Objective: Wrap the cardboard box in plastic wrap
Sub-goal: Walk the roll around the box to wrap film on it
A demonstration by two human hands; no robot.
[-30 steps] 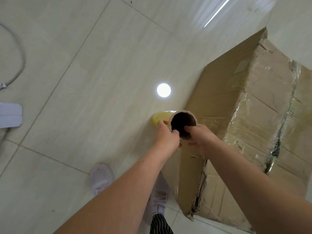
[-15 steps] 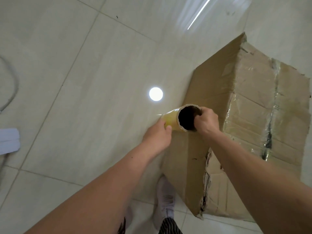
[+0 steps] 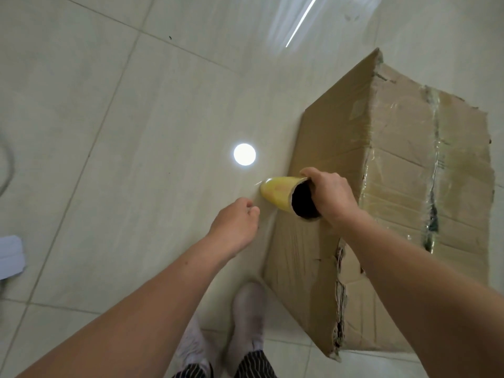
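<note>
Right hand [image 3: 331, 197] is curled over the near end of the roll [image 3: 278, 193], fingers hooked at the rim of its dark cardboard core, and holds it level off the floor [image 3: 109, 132]. The left hand [image 3: 234, 222] sits just below and to the left of the roll, apart from it, with fingertips bunched. It seems to pinch the free edge of the plastic wrap [image 3: 268, 222], though the film shows only as a faint sheen between that hand and the roll. The cardboard box [image 3: 395, 165] stands on the floor right behind the right hand and under that forearm, its near corner torn and its top already glossy with film or tape. The roll looks light and stiff, and is best held by the core ends so it can spin. The wrap is thin, clingy and stretchy, likely to rope up or tear if pulled from one point, so a broad pinch along its edge would suit. The box is big and rigid but weak at the ripped corner, so the film should be laid round it there without hard pulling. Half a second ago the left hand lay against the yellow side of the roll; it has since drawn away down and left, while the right hand has kept its hold on the core.
</note>
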